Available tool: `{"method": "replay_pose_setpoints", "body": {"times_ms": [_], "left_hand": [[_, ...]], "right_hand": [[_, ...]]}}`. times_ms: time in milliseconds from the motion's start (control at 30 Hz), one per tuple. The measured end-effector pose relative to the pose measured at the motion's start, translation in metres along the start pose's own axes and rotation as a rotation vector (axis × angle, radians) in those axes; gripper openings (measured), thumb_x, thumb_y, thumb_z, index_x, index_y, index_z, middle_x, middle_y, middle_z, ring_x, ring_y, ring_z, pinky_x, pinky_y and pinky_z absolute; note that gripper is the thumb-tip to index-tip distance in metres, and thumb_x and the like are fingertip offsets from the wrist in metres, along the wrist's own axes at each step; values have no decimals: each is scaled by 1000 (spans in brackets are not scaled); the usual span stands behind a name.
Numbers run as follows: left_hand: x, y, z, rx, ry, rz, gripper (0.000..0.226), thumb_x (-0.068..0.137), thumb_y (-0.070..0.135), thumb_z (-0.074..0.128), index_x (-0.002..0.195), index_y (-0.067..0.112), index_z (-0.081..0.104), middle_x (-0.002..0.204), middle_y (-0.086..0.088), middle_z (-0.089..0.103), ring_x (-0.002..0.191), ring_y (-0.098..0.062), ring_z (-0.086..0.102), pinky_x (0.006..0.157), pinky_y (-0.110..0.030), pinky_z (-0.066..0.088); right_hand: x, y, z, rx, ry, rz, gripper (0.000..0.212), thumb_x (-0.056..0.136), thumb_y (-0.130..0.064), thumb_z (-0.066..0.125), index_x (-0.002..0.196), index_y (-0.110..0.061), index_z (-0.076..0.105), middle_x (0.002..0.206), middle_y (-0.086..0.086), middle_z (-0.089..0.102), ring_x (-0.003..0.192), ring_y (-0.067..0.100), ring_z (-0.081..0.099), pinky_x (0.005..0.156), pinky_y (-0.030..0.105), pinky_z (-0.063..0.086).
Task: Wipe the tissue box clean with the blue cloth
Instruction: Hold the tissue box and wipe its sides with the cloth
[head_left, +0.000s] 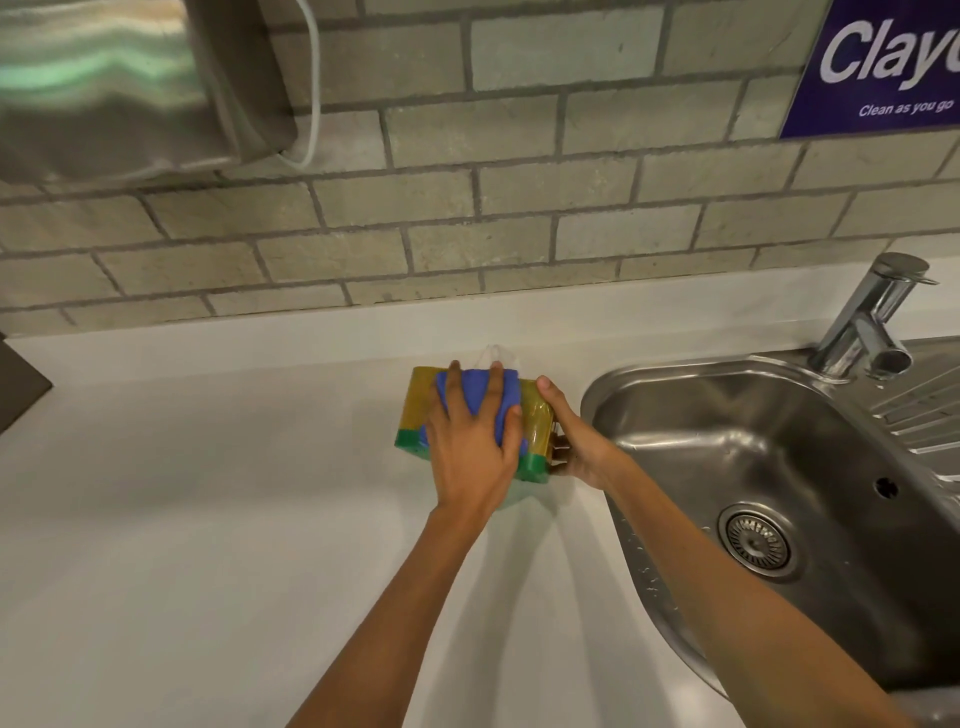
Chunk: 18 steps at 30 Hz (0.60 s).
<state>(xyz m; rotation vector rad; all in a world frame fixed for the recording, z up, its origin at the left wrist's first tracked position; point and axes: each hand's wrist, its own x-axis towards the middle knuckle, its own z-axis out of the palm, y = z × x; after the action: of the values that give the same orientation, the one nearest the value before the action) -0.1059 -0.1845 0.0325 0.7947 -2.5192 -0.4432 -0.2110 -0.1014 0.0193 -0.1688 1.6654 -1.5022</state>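
Note:
A yellow tissue box (418, 402) with green lower corners sits on the white counter (208, 519), just left of the sink. A white tissue (493, 355) pokes out at its far end. The blue cloth (506, 400) lies on the box's top. My left hand (470, 447) presses flat on the cloth with fingers spread. My right hand (571, 441) grips the box's right side, thumb on the top edge.
A steel sink (649, 379) with a drain (757, 540) and a chrome tap (867, 322) lies to the right. A brick-tiled wall runs behind. A steel dispenser (130, 83) hangs at upper left, a purple sign (883, 67) at upper right. A dark object (21, 384) sits at the counter's left edge.

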Motion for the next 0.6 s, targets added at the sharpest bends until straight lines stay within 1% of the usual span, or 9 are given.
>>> {"method": "replay_pose_setpoints", "body": {"times_ms": [33, 100, 167, 200, 267, 333, 400, 500, 600], "left_hand": [[-6, 2, 0, 10, 14, 69, 52, 95, 43, 32, 144, 24, 32, 152, -18, 29, 137, -40, 30, 108, -52, 35], [-23, -5, -2, 2, 49, 201, 52, 94, 44, 32, 137, 17, 46, 142, -24, 43, 130, -45, 40, 102, -55, 40], [-35, -24, -7, -39, 45, 229, 55, 91, 45, 35, 135, 16, 50, 141, -24, 45, 130, -46, 41, 101, -53, 41], [-34, -33, -10, -66, 44, 192, 55, 89, 44, 35, 135, 17, 49, 143, -24, 42, 131, -45, 39, 102, -52, 40], [-22, -43, -12, -124, 46, 47, 56, 88, 44, 33, 137, 20, 46, 148, -20, 34, 135, -41, 31, 107, -53, 38], [-6, -37, -10, -133, 68, -72, 51, 91, 39, 36, 139, 24, 42, 152, -16, 27, 139, -37, 23, 109, -54, 33], [2, -22, -6, -103, 80, -78, 47, 93, 34, 40, 140, 25, 40, 154, -15, 25, 138, -37, 24, 108, -51, 32], [-7, -6, -1, -44, 55, 44, 50, 91, 39, 36, 139, 24, 42, 150, -18, 33, 135, -41, 31, 107, -51, 35], [-27, -15, -4, -65, 53, 195, 55, 89, 45, 33, 136, 20, 47, 145, -19, 40, 135, -42, 34, 105, -50, 38]], "right_hand": [[0, -2, 0, -11, 4, 1, 111, 34, -83, 56, 124, -18, 54, 116, 8, 63, 110, 26, 58, 99, 43, 46], [-1, -4, 0, -30, 3, 5, 118, 28, -85, 57, 124, -17, 55, 110, 7, 64, 107, 25, 59, 96, 43, 48], [-2, -5, -1, -27, -2, 15, 120, 26, -85, 58, 124, -15, 54, 107, 7, 63, 107, 27, 58, 96, 44, 48], [-3, -6, -1, -23, -4, 20, 120, 28, -84, 59, 125, -14, 52, 108, 7, 62, 109, 28, 57, 98, 46, 47], [-3, -8, 1, -15, -8, 27, 119, 31, -82, 59, 128, -14, 47, 115, 7, 58, 113, 29, 55, 100, 47, 46], [-3, -10, 4, -14, 0, 38, 117, 35, -80, 60, 130, -14, 44, 121, 9, 55, 116, 30, 53, 100, 47, 45], [-1, -12, 6, -17, 7, 47, 107, 46, -80, 60, 129, -14, 46, 118, 8, 58, 112, 28, 55, 97, 45, 47], [-1, -14, 3, -17, 7, 50, 93, 56, -80, 57, 122, -16, 53, 102, 3, 61, 98, 22, 59, 88, 41, 49], [-4, -16, -1, -31, 22, 52, 94, 45, -83, 58, 112, -18, 53, 95, 1, 59, 90, 19, 58, 85, 42, 50]]}}
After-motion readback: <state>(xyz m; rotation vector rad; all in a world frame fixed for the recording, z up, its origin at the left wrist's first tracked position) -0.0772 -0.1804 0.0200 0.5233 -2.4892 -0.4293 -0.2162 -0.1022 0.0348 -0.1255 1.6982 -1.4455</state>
